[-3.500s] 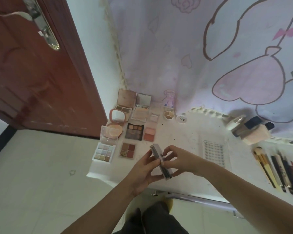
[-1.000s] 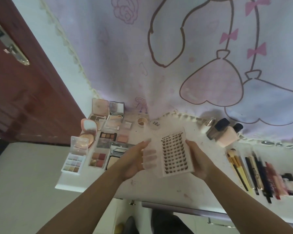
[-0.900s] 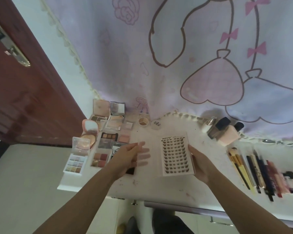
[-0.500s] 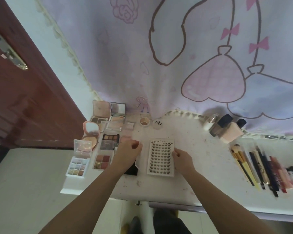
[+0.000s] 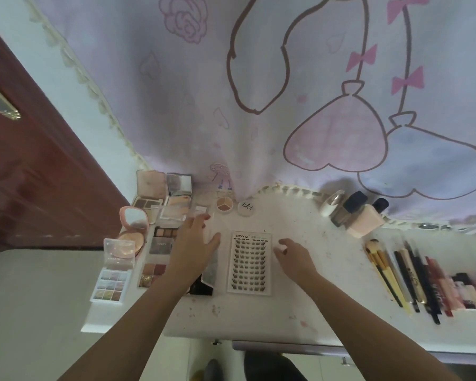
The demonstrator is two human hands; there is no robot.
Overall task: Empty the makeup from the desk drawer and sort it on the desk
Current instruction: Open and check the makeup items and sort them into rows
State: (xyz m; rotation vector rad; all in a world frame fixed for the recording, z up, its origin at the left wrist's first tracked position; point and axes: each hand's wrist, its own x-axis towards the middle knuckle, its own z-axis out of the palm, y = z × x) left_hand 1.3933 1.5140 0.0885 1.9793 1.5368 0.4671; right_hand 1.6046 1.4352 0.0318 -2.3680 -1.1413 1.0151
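1. Lash tray (image 5: 249, 263): flat white rectangular card, rows of small dark lash clusters, lying at centre frame on the desk (image 5: 327, 273), clear of both hands.
2. Left hand (image 5: 194, 250): fingers spread and straight, palm down over a clear plastic lid (image 5: 212, 266), seemingly resting on it; blur hides the contact.
3. Right hand (image 5: 293, 253): just right of the tray, fingers loosely curled, holding nothing.
4. Palettes (image 5: 155, 237): hinged square and round compacts, glossy pans and mirrors, packed in a block at centre left up to the desk's left edge.
5. Bottles (image 5: 359, 215): glass and matte plastic, dark caps, grouped at upper right.
6. Brushes and pencils (image 5: 401, 273): slim sticks laid parallel at right.
7. Desk surface: white, speckled; bare room lies between tray and brushes and along the near edge.
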